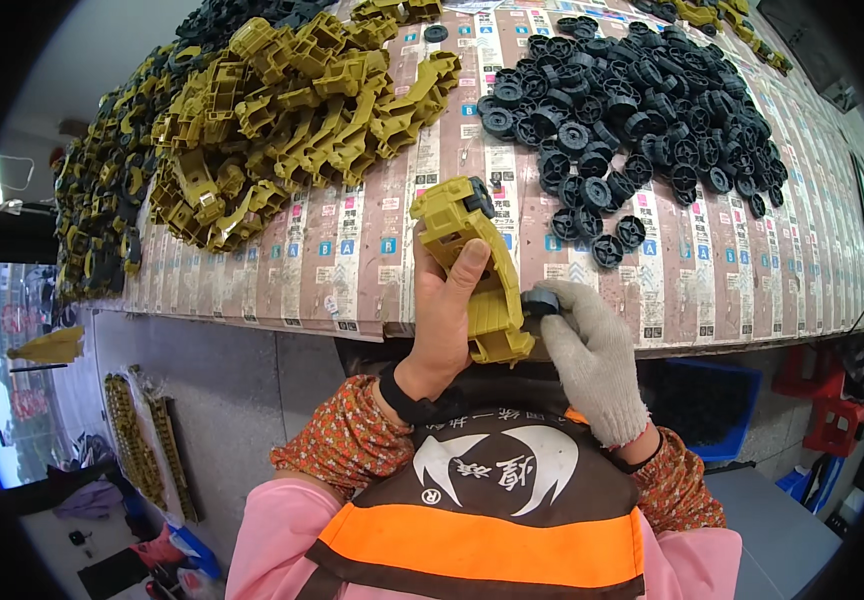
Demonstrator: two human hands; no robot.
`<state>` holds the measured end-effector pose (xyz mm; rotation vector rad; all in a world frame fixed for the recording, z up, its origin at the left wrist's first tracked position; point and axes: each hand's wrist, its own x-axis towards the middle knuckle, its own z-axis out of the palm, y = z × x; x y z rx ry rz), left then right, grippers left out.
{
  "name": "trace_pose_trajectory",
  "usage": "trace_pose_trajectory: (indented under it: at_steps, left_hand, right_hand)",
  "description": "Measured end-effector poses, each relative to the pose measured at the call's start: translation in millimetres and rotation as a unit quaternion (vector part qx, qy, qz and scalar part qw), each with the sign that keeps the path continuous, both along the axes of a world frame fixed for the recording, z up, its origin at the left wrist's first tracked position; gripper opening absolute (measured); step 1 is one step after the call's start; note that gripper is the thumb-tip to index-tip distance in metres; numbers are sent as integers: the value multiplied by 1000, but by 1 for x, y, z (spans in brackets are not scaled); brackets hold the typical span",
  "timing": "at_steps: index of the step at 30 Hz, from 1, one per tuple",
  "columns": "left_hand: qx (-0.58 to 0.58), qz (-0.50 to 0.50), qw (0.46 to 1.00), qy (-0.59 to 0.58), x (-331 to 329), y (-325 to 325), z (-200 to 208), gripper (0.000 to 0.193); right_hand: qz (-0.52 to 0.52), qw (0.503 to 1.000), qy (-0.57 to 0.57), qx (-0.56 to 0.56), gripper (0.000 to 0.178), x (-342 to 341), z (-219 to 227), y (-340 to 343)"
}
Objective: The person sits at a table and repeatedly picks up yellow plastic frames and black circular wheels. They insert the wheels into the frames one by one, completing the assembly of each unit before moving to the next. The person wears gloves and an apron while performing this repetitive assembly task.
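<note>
My left hand [440, 305], bare, grips a mustard-yellow plastic toy car body [497, 312] just past the table's near edge, thumb across it. One black wheel [478, 198] sits on the body's far end. Wearing a pale knit glove, my right hand [597, 365] pinches another black wheel [540, 302] close against the right side of the body's near end. Whether that wheel is on its axle, I cannot tell; the fingers partly cover it.
Yellow car bodies [332, 110] lie heaped on the patterned table [422, 250] at left. A large pile of black wheels [642, 110] spreads at right. Yellow-and-black pieces [102, 210] crowd the far left edge. Below the table's right side are a blue crate [747, 415] and red stools [832, 420].
</note>
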<state>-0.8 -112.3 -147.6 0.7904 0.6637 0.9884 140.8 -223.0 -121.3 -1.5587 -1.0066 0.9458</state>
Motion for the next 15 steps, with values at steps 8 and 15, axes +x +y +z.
trace_pose_trajectory:
  at_steps: [8, 15]
  left_hand:
    - [38, 29, 998, 36, 7, -2, 0, 42]
    - [9, 2, 1000, 6, 3, 1, -4, 43]
  right_hand:
    - [-7, 1000, 0, -17, 27, 0, 3, 0]
    - [7, 1000, -2, -17, 26, 0, -4, -1]
